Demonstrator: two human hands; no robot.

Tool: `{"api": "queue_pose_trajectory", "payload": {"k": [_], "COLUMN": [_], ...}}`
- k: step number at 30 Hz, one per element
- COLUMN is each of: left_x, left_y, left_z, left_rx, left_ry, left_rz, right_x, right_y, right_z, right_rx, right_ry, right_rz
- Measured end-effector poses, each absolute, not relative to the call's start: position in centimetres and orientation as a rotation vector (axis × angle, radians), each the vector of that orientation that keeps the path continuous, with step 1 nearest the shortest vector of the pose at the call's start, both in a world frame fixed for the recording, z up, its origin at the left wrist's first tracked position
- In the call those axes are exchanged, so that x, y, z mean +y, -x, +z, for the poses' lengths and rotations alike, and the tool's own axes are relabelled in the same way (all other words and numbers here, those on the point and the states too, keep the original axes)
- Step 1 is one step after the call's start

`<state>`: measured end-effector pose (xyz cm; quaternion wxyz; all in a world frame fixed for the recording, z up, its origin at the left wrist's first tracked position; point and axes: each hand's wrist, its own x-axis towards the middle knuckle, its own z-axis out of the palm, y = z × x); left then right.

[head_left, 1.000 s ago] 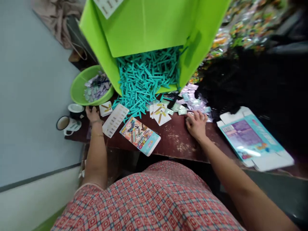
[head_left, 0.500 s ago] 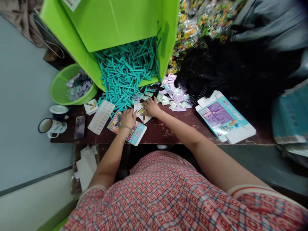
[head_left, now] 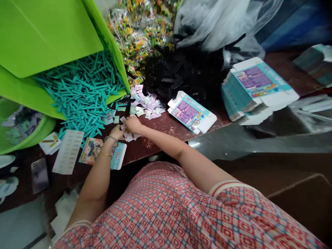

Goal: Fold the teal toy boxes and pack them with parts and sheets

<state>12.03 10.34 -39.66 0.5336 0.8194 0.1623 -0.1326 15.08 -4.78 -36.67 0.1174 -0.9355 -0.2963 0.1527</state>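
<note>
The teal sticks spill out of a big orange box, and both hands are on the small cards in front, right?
Not orange: the head view shows the box is bright green. The teal sticks do spill from it, and the left hand and right hand are on the small cards in front.

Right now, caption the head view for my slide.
Left hand and right hand close together on small cards beside teal sticks spilled from a green box.

No wording can be read. The flat turquoise-and-purple cardboard carton, the stack of matching folded cartons, the colourful glossy card and the small white printed cards all carry print, but it is too small and blurred.
</note>
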Motion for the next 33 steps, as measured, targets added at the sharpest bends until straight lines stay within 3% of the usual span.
{"api": "queue_pose_trajectory", "payload": {"k": [4,8,13,17,21,33], "left_x": [7.9,4.0,-1.0,-1.8,-2.6,-2.5], "left_y": [-9.2,-4.8,-1.0,-1.6,-2.3,1.2], "left_z": [-38.8,-38.3,-40.1,-41.8,-42.8,-45.5], "left_rx": [0.407,0.046,-0.149,0.124,0.024,0.114], "left_ry": [-1.953,-2.142,-2.487,-2.712,-2.752,-2.112], "left_rz": [-0.556,-0.373,-0.183,-0.126,-0.186,-0.055], "right_x": [-10.0,-17.4,-23.4,-23.4,-20.9,-21.2], "right_y": [-15.2,-15.4,-10.3,-4.7,-2.3,-3.0], "right_z": [-35.3,-35.2,-38.4,-42.7,-44.8,-42.2], "right_rx": [-0.915,-0.915,-0.702,-0.407,-0.228,-0.153], "right_ry": [2.652,2.524,2.668,2.677,2.698,2.653], "right_rz": [0.564,0.617,0.169,-0.005,0.05,0.215]}}
